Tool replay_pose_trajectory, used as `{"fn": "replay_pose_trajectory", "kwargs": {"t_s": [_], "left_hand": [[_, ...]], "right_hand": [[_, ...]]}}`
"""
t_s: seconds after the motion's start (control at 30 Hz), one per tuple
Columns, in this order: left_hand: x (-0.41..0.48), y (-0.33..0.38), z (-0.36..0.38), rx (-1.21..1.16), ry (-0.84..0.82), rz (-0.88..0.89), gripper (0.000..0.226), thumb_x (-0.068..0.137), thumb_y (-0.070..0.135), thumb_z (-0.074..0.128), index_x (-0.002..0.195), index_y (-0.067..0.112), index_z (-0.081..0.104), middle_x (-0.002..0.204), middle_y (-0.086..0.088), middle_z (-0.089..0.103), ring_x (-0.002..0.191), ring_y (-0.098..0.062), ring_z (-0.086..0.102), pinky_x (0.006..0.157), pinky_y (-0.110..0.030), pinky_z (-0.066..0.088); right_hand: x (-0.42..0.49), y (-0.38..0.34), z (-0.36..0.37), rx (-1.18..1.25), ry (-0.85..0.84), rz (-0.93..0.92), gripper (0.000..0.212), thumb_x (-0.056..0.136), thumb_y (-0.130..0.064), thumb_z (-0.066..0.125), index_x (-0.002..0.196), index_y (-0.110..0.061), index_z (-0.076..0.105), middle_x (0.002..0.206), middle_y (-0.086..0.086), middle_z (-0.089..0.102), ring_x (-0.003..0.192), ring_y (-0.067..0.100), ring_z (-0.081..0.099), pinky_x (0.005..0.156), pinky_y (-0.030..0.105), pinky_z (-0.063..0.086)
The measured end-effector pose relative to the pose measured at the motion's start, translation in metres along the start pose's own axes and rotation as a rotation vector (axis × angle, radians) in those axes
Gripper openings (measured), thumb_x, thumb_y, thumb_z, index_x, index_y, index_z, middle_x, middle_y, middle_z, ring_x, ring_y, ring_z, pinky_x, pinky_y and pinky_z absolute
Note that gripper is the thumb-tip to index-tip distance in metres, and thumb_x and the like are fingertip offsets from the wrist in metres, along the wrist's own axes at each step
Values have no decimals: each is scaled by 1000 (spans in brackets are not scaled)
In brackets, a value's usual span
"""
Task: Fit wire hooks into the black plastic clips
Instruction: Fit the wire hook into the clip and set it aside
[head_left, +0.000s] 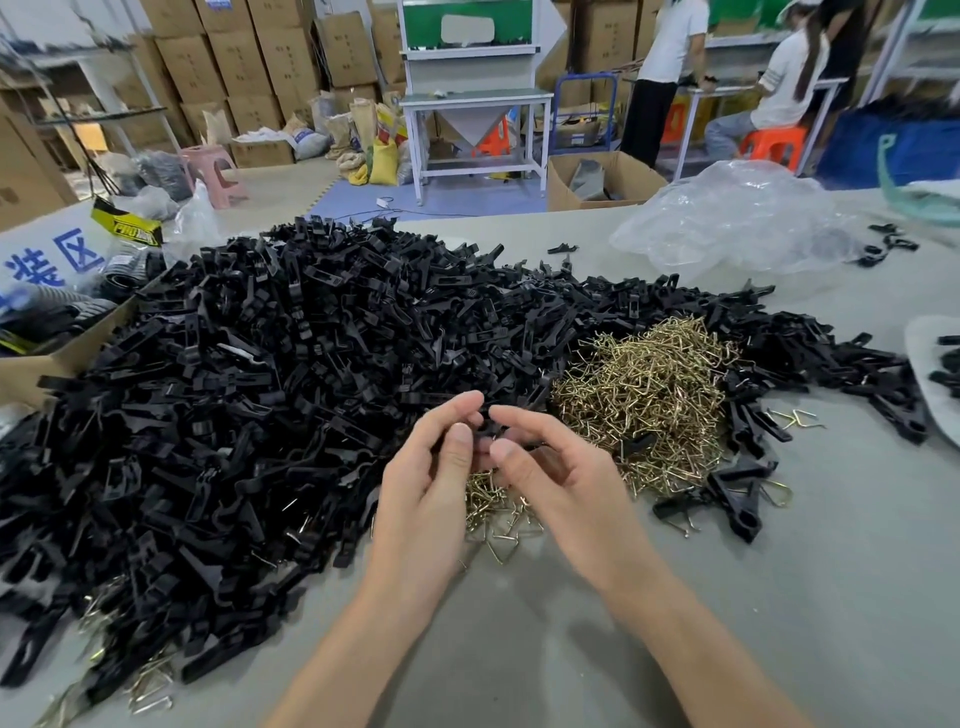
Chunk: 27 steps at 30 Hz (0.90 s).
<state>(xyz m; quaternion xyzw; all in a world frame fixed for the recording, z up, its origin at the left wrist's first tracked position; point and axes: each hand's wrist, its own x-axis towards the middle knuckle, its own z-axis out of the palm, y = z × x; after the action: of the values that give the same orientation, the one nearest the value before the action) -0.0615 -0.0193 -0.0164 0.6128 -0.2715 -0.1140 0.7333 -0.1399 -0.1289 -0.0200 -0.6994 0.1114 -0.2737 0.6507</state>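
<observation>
A large heap of small black plastic clips (260, 364) is spread to the left and behind. A tangled mound of brass-coloured bent wire hooks (644, 395) is piled against its right side. A few clips with wire loops protruding (727, 499) are laid just beside the mound. One single clip (487, 430) is pinched between the left hand (431, 483) and the right hand (550, 467).

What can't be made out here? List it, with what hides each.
- Head view: the clip between left hand and right hand is mostly covered by fingers; whether a wire hook sits in it cannot be told.
- Head view: the clip pile runs off the left edge.
- Head view: the pale container is cut by the right edge.
</observation>
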Motion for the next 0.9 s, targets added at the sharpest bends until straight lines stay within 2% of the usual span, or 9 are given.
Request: {"fn": "replay_pose_trajectory", "kwargs": {"t_s": [0.1,0.17,0.23,0.33,0.43,0.5,0.6,0.77,0.9], "left_hand": [[-3,2,6,-160,-7,-25,30,89,25,60,117,30,69,110,-3,74,101,-18,71,83,-21,55],[-4,2,10,-250,16,-52,29,86,20,64,113,27,71,109,-4,75,99,-15,71,79,-19,55],[-6,3,11,-242,10,-44,26,86,17,66,109,27,74,107,0,76,99,-10,70,78,-15,54],[-7,4,9,-21,-58,81,27,95,21,64,119,34,67,119,12,72,113,-4,65,88,-12,50],[4,-1,-4,360,-3,137,36,99,38,54,135,43,54,130,21,62,119,2,57,97,-15,45],[20,-5,-19,758,31,198,38,103,29,49,141,31,51,130,13,61,120,-7,54,102,-26,44],[47,-8,-29,1173,-69,208,36,103,21,45,138,19,55,130,1,62,118,-22,55,104,-40,41],[73,-12,-25,1491,-242,273,39,103,37,47,139,24,51,124,-1,49,113,-22,52,97,-37,40],[71,-9,-27,1578,-217,415,30,101,40,48,125,24,57,119,5,53,109,-18,53,92,-32,43]], "right_hand": [[2,-3,-4,81,56,42,27,89,-32,66,114,-27,72,96,-5,77,79,6,67,74,22,55],[2,-3,-6,95,39,49,28,89,-36,64,111,-24,75,97,-2,77,79,6,65,72,22,54],[2,-2,-7,120,33,62,30,88,-37,64,111,-21,75,100,3,76,82,9,66,72,24,55],[6,-3,-7,252,75,85,29,87,-31,64,109,-16,74,104,6,77,87,12,70,73,23,57],[12,-9,-17,550,190,142,28,83,-23,64,107,-9,70,104,14,76,83,18,73,69,24,60],[13,-13,-27,669,244,174,27,84,-23,65,105,-7,70,103,16,76,79,17,74,64,21,60],[13,-16,-31,720,266,215,23,88,-26,65,100,-7,72,95,14,77,76,15,75,60,19,59],[13,-17,-30,733,312,262,20,89,-28,65,96,-10,71,99,11,77,77,16,75,58,20,59],[12,-16,-33,795,319,279,27,95,-22,64,112,-2,66,111,15,75,81,18,74,60,21,60]]}}
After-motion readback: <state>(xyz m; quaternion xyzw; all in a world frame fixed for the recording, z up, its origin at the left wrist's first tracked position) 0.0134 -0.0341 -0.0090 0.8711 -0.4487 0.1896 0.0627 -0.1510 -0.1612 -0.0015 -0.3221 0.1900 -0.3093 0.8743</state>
